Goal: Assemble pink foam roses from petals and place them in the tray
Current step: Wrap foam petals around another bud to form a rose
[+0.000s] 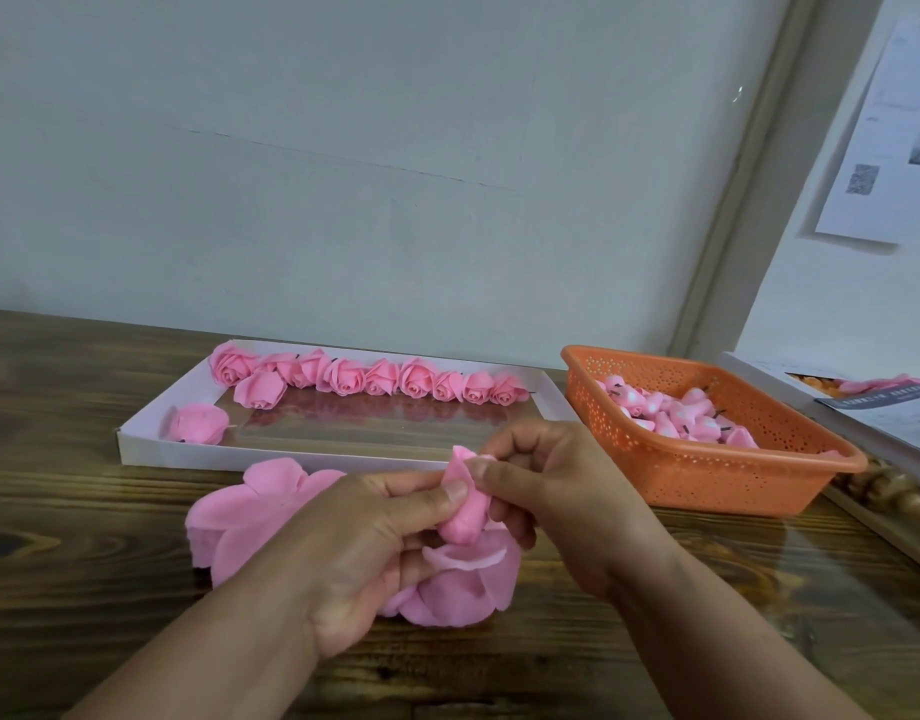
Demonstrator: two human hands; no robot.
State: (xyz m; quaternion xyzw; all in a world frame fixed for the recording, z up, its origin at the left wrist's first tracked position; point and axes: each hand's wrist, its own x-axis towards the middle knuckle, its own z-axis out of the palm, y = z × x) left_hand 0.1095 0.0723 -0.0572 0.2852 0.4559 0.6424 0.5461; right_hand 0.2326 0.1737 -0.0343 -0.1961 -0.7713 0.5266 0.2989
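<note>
The wooden worktop carried a white tray at the back, with a row of finished roses along its far side and one more near its left end. To the right stood an orange basket of pink buds. A heap of loose petals lay just in front of the tray. Above the heap, the left hand and the right hand both pinched a rolled bud, fingers curled round it.
</note>
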